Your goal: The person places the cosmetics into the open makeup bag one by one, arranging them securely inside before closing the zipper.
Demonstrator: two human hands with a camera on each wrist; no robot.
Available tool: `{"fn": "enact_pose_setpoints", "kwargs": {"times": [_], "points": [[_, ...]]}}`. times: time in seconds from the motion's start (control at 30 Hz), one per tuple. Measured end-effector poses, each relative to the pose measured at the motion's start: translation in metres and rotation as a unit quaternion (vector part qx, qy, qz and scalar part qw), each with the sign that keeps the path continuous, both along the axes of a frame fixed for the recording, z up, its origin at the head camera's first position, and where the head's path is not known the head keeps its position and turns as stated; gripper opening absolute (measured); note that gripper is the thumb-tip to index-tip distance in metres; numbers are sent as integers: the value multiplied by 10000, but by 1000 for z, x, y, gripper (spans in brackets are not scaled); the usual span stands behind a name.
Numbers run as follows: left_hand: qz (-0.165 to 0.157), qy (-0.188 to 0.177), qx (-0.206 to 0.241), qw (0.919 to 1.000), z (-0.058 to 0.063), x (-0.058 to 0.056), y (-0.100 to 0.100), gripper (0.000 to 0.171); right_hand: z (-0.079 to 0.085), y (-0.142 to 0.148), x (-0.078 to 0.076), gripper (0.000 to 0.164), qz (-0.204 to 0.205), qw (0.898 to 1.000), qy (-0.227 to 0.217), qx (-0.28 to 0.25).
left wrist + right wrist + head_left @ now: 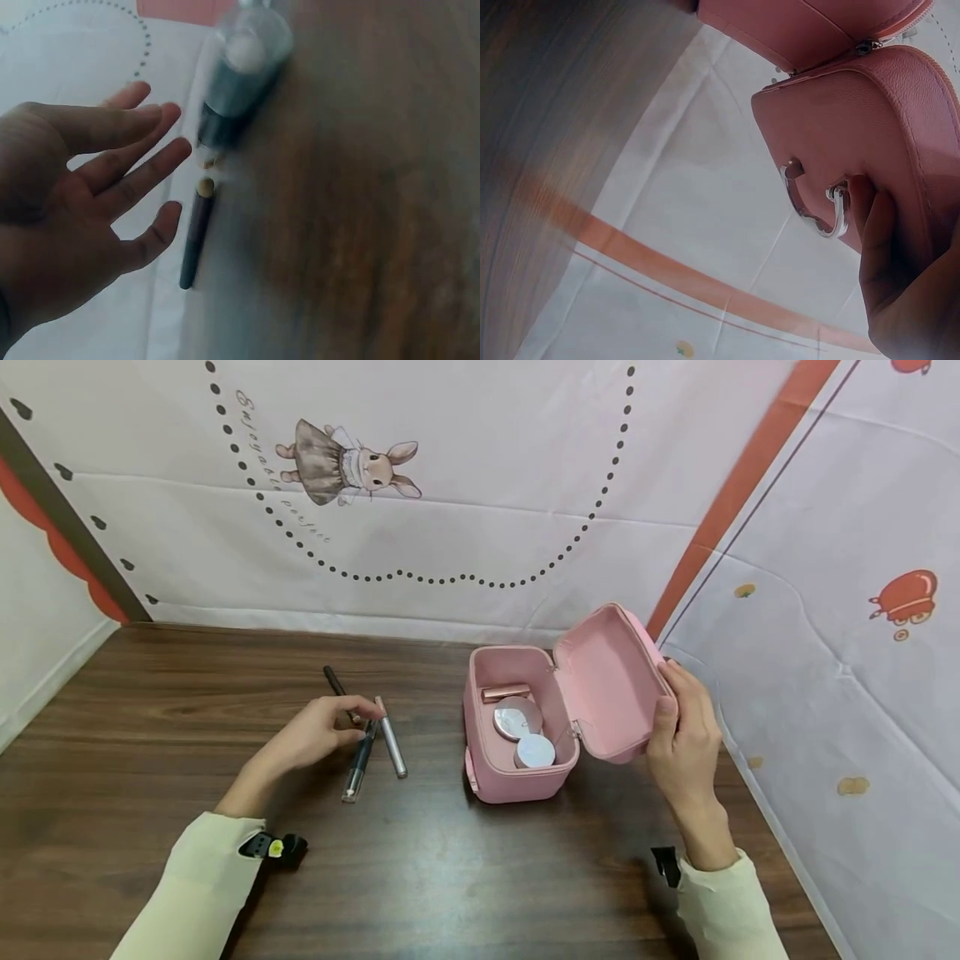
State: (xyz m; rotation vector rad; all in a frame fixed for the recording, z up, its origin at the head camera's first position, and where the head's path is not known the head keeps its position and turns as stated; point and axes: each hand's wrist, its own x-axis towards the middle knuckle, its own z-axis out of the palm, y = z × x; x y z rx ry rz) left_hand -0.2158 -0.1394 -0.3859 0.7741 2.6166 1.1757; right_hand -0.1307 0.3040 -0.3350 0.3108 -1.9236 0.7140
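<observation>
A pink zip-up cosmetic case stands on the table with its lid swung up to the right. My right hand grips that lid by its outer edge, thumb on the inner side; a handle shows beside the fingers. My left hand hovers over a dark tube with a clear end, fingers spread apart in the left wrist view. Close by lie a silver tube and a slim black stick with a gold-coloured end.
Inside the case sit a rose-gold tube, a round shiny compact and a smaller round white-topped item. A printed white cloth hangs behind the brown table and along its right side.
</observation>
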Motion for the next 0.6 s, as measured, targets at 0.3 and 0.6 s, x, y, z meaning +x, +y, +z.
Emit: {"fn": "enact_pose_setpoints", "kwargs": {"times": [0.3, 0.6], "points": [[-283, -58, -115, 9995, -9, 0, -3, 36, -1, 0, -2, 56, 18, 10000, 55, -23], [-193, -85, -236, 9995, -10, 0, -6, 39, -2, 0, -1, 54, 25, 10000, 35, -11]]}}
